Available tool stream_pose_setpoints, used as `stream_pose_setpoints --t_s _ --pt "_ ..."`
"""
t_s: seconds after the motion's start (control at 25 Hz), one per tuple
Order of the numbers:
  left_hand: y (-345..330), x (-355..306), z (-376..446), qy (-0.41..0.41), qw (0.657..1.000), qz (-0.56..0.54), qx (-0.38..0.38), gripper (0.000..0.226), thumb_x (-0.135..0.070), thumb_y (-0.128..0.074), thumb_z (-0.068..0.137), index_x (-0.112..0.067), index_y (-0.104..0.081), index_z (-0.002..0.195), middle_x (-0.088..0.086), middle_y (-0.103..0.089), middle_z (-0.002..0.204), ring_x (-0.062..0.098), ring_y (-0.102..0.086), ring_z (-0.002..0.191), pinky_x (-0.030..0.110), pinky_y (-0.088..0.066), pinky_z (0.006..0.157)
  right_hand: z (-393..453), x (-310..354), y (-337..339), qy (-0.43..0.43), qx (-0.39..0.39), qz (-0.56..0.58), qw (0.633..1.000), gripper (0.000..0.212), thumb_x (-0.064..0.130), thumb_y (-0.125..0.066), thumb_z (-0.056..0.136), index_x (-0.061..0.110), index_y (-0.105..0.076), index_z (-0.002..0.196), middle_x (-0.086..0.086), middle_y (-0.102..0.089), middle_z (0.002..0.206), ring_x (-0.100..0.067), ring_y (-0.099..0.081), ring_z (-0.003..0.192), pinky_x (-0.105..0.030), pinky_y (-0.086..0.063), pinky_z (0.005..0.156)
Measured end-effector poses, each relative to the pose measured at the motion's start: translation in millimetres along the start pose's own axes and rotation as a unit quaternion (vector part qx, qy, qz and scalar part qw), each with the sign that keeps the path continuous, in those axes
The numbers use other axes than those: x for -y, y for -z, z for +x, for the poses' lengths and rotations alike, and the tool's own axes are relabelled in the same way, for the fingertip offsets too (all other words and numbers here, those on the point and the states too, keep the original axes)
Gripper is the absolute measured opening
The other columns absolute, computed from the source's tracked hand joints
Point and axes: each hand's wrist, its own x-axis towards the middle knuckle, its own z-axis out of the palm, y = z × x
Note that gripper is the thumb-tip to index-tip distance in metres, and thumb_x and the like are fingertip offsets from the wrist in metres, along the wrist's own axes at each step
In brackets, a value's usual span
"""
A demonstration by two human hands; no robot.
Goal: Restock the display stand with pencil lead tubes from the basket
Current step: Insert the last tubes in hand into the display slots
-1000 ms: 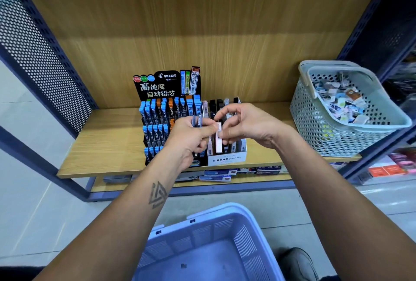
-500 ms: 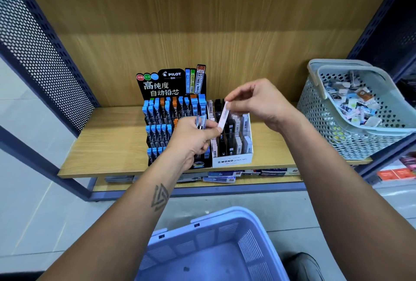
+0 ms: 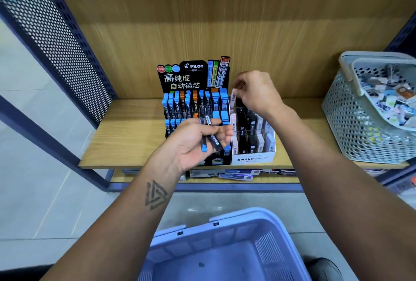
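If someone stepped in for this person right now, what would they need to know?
Left hand: holds a few blue-capped lead tubes in front of the Pilot stand.
Right hand: pinches a pale pink tube over the back row of the white Mono box.
Grey basket with mixed stock sits at the shelf's right end.
Done: both displays look largely filled.
Left: seat the pink tube, then slot the blue-capped ones.

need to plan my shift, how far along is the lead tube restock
Midway, it seems. Done: the Pilot stand and white Mono box already hold many tubes. In hand: the right hand lowers a pale tube into the box's back row; the left hand holds spare tubes. Left: the grey basket holds plenty more.
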Motion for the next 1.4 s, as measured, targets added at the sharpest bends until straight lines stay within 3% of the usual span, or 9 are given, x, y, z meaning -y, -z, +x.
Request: stream_pose_setpoints --t_s 0.16,0.44,0.68,0.84,0.92,1.0,1.08,1.2,1.4 --pt "2 -1 -4 0.01 1.0 -0.005 0.007 0.03 0.015 -0.04 0.098 0.005 -0.053 0.123 0.033 -0.07 0.102 0.029 -0.071 0.07 0.038 -0.061 0.06 -2 2 -15 -0.01 0.011 -0.031 0.999 0.011 0.023 -0.072 0.09 0.027 -0.075 0.1 -0.002 -0.074 0.1 -0.027 -0.068 0.096 -0.041 -0.057 0.084" --pt "6 1 -6 0.012 1.0 0.007 0.008 0.027 0.014 -0.041 0.098 0.011 -0.054 0.121 0.033 -0.07 0.103 0.026 -0.068 0.067 0.03 -0.056 0.055 -2 7 -22 -0.043 -0.029 -0.021 0.998 0.017 0.011 -0.065 0.088 0.022 -0.076 0.094 -0.006 -0.074 0.098 -0.03 -0.068 0.094 -0.038 -0.055 0.082" --pt "8 0 -12 0.004 1.0 0.026 0.011 0.027 0.012 -0.041 0.099 0.009 -0.059 0.119 0.03 -0.071 0.102 0.023 -0.068 0.066 0.027 -0.052 0.052 -3 6 -17 -0.035 0.002 -0.025 0.999 0.026 0.01 -0.065 0.086 0.023 -0.074 0.107 -0.002 -0.074 0.108 -0.028 -0.067 0.103 -0.045 -0.054 0.091" --pt "10 -3 -14 -0.005 0.999 0.028 0.018 0.028 0.011 -0.041 0.1 0.009 -0.059 0.121 0.031 -0.071 0.102 0.025 -0.07 0.069 0.027 -0.055 0.055 -1 4 -11 -0.047 -0.028 -0.03 0.998 0.027 0.009 -0.063 0.087 0.021 -0.077 0.106 -0.002 -0.073 0.114 -0.028 -0.065 0.106 -0.044 -0.051 0.096" --pt "8 -3 -14 -0.011 0.999 0.034 0.021 0.027 0.008 -0.041 0.102 0.006 -0.062 0.12 0.031 -0.072 0.1 0.026 -0.072 0.073 0.027 -0.058 0.059 -4 9 -6 -0.059 -0.046 0.016 0.997 0.023 0.009 -0.062 0.088 0.018 -0.078 0.102 -0.002 -0.074 0.107 -0.024 -0.067 0.1 -0.038 -0.054 0.09" --pt "5 -3 -15 -0.013 0.999 0.048 0.022 0.024 0.005 -0.043 0.103 0.005 -0.061 0.12 0.029 -0.072 0.095 0.025 -0.07 0.07 0.024 -0.056 0.054 -12 18 4 -0.081 -0.026 0.148 0.985 0.012 0.012 -0.069 0.089 0.017 -0.078 0.094 0.002 -0.075 0.092 -0.015 -0.069 0.086 -0.032 -0.056 0.084" --pt "2 -1 -16 -0.013 0.997 0.066 0.022 0.019 0.002 -0.046 0.103 0.006 -0.057 0.119 0.026 -0.073 0.092 0.021 -0.064 0.061 0.02 -0.045 0.045 -26 29 16 -0.089 0.08 0.292 0.949 0.006 0.018 -0.075 0.089 0.014 -0.079 0.092 0.004 -0.075 0.082 -0.005 -0.066 0.072 -0.026 -0.054 0.075" --pt "-6 3 -16 -0.02 0.993 0.109 0.032 0.014 -0.002 -0.049 0.103 0.003 -0.058 0.112 0.024 -0.074 0.093 0.018 -0.057 0.055 0.018 -0.034 0.04 -45 32 26 -0.071 0.253 0.331 0.906 0.018 0.024 -0.078 0.087 0.009 -0.077 0.096 0.003 -0.073 0.076 -0.003 -0.061 0.067 -0.02 -0.044 0.063" --pt "-16 13 -18 -0.02 0.989 0.148 0.01 0.015 -0.006 -0.055 0.102 0.004 -0.058 0.113 0.022 -0.073 0.089 0.012 -0.046 0.045 0.018 -0.029 0.034 -61 12 51 -0.107 0.199 0.408 0.884 0.021 -0.002 -0.077 0.081 -0.011 -0.069 0.098 -0.015 -0.068 0.075 -0.017 -0.06 0.065 -0.027 -0.048 0.065"
